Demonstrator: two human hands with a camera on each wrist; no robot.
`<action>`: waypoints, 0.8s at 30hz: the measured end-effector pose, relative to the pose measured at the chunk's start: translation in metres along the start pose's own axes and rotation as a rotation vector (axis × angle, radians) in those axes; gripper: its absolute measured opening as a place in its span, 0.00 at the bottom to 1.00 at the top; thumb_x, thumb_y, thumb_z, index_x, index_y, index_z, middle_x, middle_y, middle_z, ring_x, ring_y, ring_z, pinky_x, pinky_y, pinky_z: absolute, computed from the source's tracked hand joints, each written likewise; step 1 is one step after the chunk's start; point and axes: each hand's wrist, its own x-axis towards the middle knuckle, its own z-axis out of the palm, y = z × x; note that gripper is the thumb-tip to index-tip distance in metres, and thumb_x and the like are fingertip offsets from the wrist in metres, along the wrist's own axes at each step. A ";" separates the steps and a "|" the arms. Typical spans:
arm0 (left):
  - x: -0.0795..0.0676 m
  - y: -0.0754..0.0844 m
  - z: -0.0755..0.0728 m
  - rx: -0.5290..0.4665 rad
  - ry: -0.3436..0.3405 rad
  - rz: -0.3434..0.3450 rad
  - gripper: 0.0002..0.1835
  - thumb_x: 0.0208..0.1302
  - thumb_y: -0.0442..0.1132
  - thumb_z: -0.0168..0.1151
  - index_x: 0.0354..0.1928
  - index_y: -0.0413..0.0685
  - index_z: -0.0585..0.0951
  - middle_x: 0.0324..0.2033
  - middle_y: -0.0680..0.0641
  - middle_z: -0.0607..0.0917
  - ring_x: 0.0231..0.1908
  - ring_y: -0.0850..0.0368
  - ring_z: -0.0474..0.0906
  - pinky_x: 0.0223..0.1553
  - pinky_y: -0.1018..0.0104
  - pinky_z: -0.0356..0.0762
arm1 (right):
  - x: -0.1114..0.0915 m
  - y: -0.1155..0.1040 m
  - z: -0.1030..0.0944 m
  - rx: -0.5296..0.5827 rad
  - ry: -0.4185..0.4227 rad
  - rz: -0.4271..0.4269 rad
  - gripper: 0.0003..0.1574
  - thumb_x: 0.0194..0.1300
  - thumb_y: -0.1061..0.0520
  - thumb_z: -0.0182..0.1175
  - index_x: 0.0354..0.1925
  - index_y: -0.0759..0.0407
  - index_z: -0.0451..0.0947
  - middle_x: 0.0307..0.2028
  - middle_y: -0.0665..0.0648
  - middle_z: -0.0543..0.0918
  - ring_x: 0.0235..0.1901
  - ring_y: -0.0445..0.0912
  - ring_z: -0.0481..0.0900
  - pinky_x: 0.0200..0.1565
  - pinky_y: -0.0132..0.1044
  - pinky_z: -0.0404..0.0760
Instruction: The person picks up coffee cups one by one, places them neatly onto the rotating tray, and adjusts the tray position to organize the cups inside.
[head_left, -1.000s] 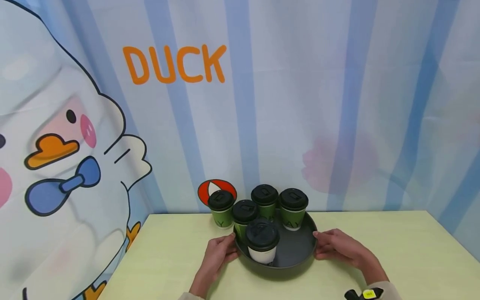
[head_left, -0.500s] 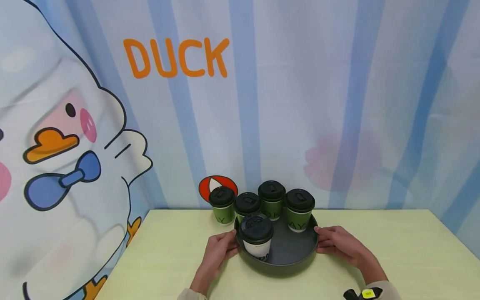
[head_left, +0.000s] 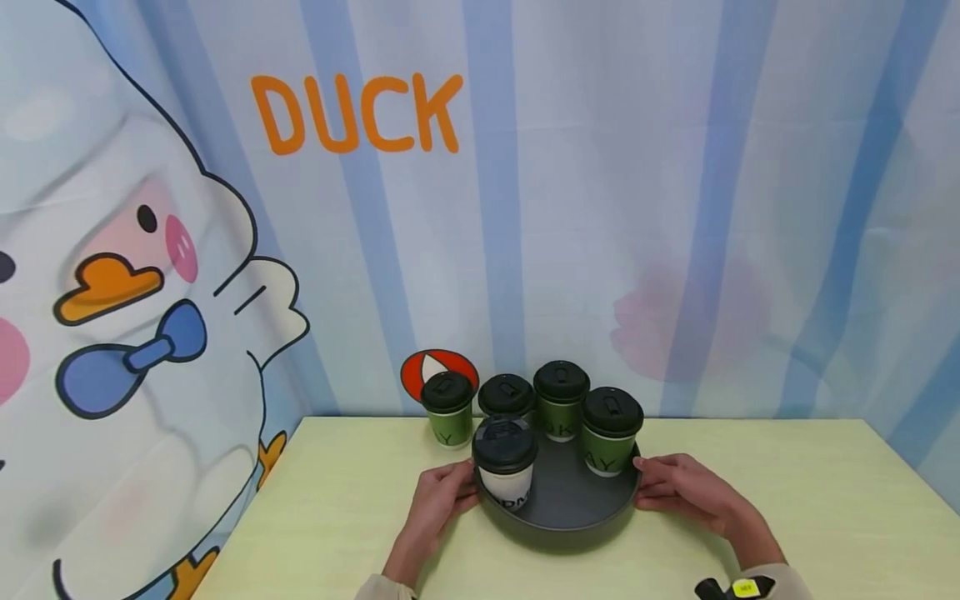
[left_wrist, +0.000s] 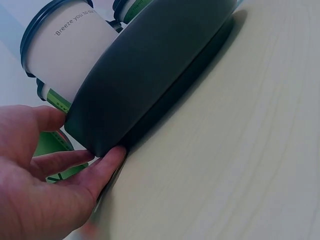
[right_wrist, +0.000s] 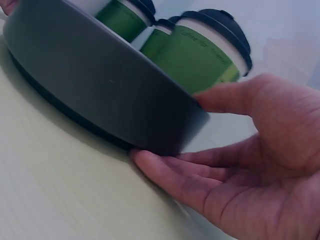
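A round dark grey tray with a raised wall (head_left: pixel 577 500) is held from both sides in the head view. My left hand (head_left: pixel 438 500) grips its left edge, thumb at the rim and fingertips at the bottom edge. At the opposite edge my right hand (head_left: pixel 693 496) pinches it likewise, thumb on the rim (right_wrist: pixel 225 97). Inside stand a white lidded paper cup (head_left: pixel 506 483) by the left wall and green lidded cups: one right (head_left: pixel 609 450), one at the back (head_left: pixel 561 417). Another green cup (head_left: pixel 507 396) is partly hidden behind the white one.
One more green lidded cup (head_left: pixel 447 421) stands on the pale yellow table (head_left: pixel 337 500), just left of the tray. A blue striped curtain with a duck print (head_left: pixel 360 233) hangs behind the table's back edge.
The cups in the tray have shifted clockwise: the white one left and back, the back green one right, the right green one right and forward. Both hands keep nearly the same places.
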 end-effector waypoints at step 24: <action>0.001 0.003 -0.001 0.027 -0.001 -0.039 0.28 0.75 0.47 0.61 0.58 0.24 0.79 0.40 0.43 0.86 0.40 0.56 0.85 0.48 0.58 0.87 | -0.004 0.002 -0.007 0.093 -0.104 -0.005 0.27 0.83 0.54 0.49 0.60 0.80 0.73 0.47 0.65 0.86 0.48 0.51 0.87 0.58 0.45 0.83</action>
